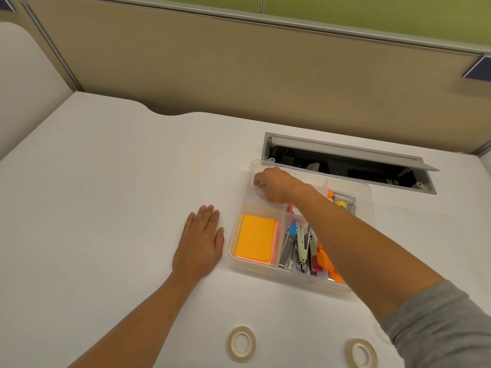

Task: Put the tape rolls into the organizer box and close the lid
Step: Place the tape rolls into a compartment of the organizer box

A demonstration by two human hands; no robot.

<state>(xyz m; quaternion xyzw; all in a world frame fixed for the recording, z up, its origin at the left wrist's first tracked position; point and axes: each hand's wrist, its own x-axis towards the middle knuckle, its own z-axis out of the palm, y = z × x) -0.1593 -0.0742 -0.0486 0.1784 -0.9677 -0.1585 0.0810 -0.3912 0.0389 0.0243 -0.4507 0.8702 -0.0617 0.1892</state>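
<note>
The clear box [369,200] is sitting open on the table, divided into compartments. A clear tape roll [262,192] is lying in its far-left compartment. Two whitish rolls, one [241,343] left of the other [362,353], are lying flat nearer, well apart.

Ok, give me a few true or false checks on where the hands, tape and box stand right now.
1. The left hand lies flat on the white desk. True.
2. The right hand is over the clear plastic organizer box's far-left compartment, its grip closed on a clear tape roll. True.
3. All rolls are in the box. False: two white tape rolls lie on the desk near the person.
4. The orange sticky notes sit outside the box. False: they are in its near-left compartment.
</note>
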